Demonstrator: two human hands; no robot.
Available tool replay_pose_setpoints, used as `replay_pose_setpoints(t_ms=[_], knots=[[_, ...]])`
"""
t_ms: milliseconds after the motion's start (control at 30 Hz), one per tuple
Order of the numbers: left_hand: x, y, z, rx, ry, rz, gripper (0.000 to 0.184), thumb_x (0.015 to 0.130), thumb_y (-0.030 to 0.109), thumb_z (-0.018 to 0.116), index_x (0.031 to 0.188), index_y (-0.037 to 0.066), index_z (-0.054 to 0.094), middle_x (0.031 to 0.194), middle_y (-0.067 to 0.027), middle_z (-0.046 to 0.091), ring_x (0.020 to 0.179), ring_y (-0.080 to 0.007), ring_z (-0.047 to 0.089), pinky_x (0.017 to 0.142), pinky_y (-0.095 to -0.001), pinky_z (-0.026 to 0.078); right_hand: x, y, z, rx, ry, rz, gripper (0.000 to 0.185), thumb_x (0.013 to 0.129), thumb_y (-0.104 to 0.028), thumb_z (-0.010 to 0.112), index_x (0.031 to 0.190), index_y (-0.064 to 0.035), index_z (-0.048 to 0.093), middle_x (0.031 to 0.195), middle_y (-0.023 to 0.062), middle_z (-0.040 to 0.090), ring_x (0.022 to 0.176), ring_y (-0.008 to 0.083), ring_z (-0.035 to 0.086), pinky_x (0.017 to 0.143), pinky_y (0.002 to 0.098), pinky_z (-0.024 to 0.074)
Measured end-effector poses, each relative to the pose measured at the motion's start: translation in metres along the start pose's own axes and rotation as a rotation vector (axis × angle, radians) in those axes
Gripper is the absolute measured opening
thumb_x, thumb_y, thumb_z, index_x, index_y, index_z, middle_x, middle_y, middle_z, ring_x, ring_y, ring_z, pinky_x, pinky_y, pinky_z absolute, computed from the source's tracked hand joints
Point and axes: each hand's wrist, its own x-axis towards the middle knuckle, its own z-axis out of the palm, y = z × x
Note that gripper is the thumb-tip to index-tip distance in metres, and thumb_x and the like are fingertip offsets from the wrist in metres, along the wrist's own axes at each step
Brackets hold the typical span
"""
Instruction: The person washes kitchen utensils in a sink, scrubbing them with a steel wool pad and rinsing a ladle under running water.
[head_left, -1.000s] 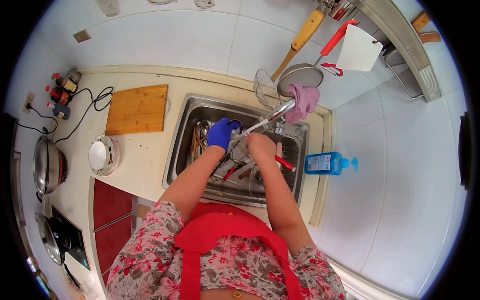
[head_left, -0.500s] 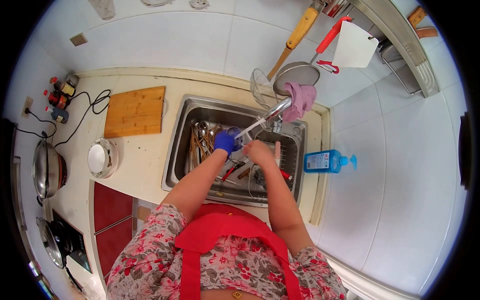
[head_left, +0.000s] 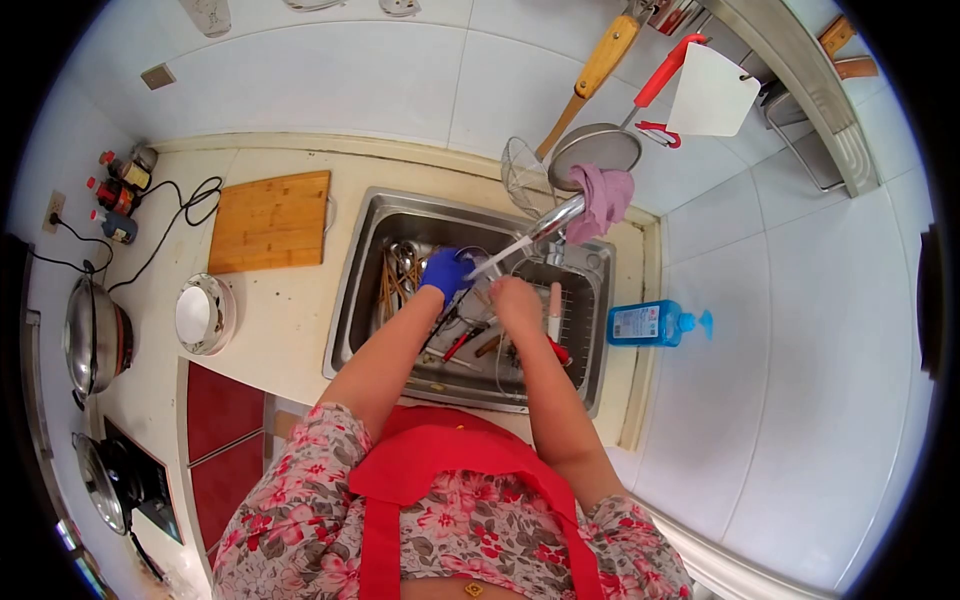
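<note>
In a blue glove, my left hand (head_left: pixel 446 271) is curled over the middle of the steel sink (head_left: pixel 345 330), beside the water stream from the faucet (head_left: pixel 560 215). Its fingers look closed, but what they grip is hidden. My bare right hand (head_left: pixel 513 302) sits just right of the stream, fingers bent and mostly hidden by the back of the hand. Left of the gloved hand lie spoons and chopsticks (head_left: pixel 388 290). Below the hands are a red-handled utensil (head_left: pixel 460 343) and other utensils. A wire rack (head_left: pixel 577 315) stands at the sink's right side.
A blue pump bottle (head_left: pixel 645 323) stands right of the sink. To the left are a wooden cutting board (head_left: pixel 270 222), stacked bowls (head_left: pixel 200 315) and a lidded pan (head_left: pixel 95 335). Strainers (head_left: pixel 597 155) hang behind the faucet, which has a purple cloth (head_left: pixel 602 200) draped on it.
My left hand has shifted slightly up and left, and its glove shows broader. My right hand has moved slightly, staying beside the stream. Water still runs.
</note>
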Motion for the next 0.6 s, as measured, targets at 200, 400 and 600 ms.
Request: replay_pose_setpoints(t_ms=[200, 400, 600], knots=[[-0.013, -0.002, 0.000, 0.523, -0.109, 0.243, 0.041, 0.070, 0.034, 0.065, 0.102, 0.011, 0.061, 0.097, -0.0137, 0.062, 0.088, -0.0287, 0.059, 0.078, -0.0340, 0.047, 0.013, 0.015, 0.025, 0.186, 0.081, -0.071, 0.021, 0.082, -0.021, 0.051, 0.086, -0.0042, 0.063, 0.083, 0.0185, 0.061, 0.081, 0.0360, 0.058, 0.072, 0.0440, 0.0444], [-0.020, 0.009, -0.016, -0.303, -0.156, 0.248, 0.051, 0.068, 0.003, 0.067, 0.117, 0.007, 0.052, 0.106, -0.0093, 0.057, 0.094, -0.0188, 0.055, 0.082, -0.0285, 0.044, 0.002, 0.021, 0.019, 0.309, 0.339, -0.153, 0.017, 0.079, -0.015, 0.056, 0.093, -0.0078, 0.063, 0.084, 0.0142, 0.057, 0.082, 0.0328, 0.055, 0.072, 0.0407, 0.0433], [-0.026, 0.016, 0.006, -0.027, 0.074, 0.434, 0.055, 0.067, 0.002, 0.062, 0.119, 0.006, 0.048, 0.107, -0.0141, 0.056, 0.098, -0.0279, 0.055, 0.088, -0.0339, 0.042, -0.010, 0.011, 0.003, 0.187, 0.523, -0.372, 0.016, 0.073, -0.008, 0.061, 0.089, -0.0088, 0.062, 0.075, 0.0112, 0.053, 0.073, 0.0310, 0.053, 0.065, 0.0401, 0.0421]])
